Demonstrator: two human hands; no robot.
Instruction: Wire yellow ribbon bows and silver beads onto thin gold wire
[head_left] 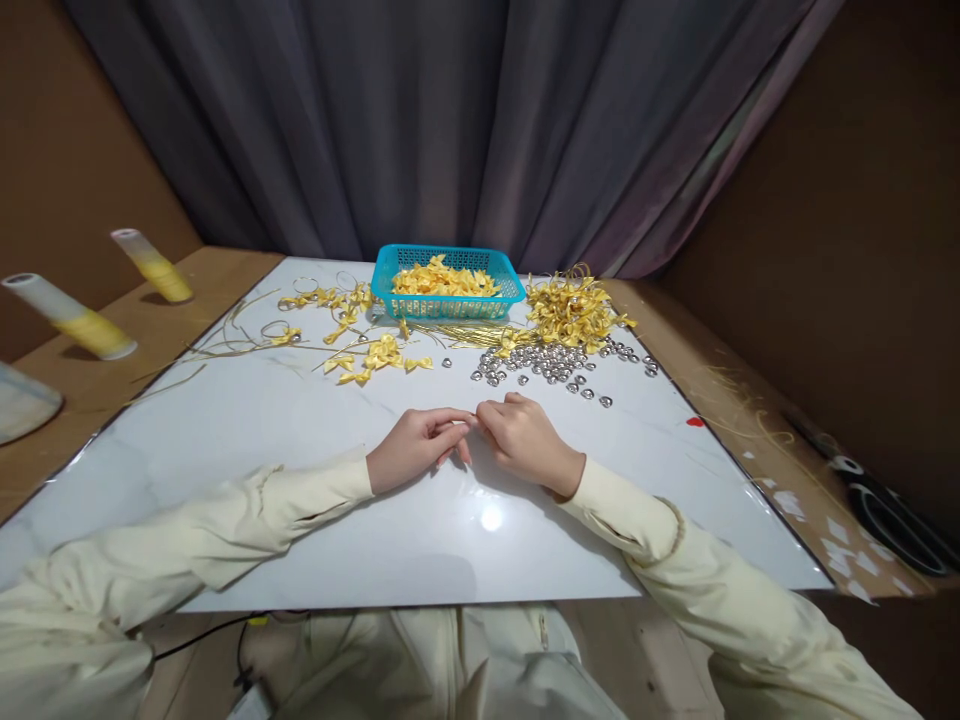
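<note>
Over the middle of the white tabletop (375, 540), my left hand (424, 440) and my right hand (521, 435) meet at the fingertips. The left thumb and forefinger are pinched together, and the right fingers are curled in. Whatever lies between them is hidden or too small to make out. Beyond the hands lie a few loose yellow ribbon bows (382, 352) and many silver rings (551, 362). A pile of yellow bows with gold cord (571, 310) is at the back right. Thin gold cords (469, 335) lie in front of the basket.
A turquoise basket (382, 285) of yellow bows stands at the back. Two cones of yellow thread (94, 330) stand on the left ledge. Black-handled scissors (892, 520) and white scraps (838, 535) lie on the right. A grey curtain (420, 120) hangs behind the table.
</note>
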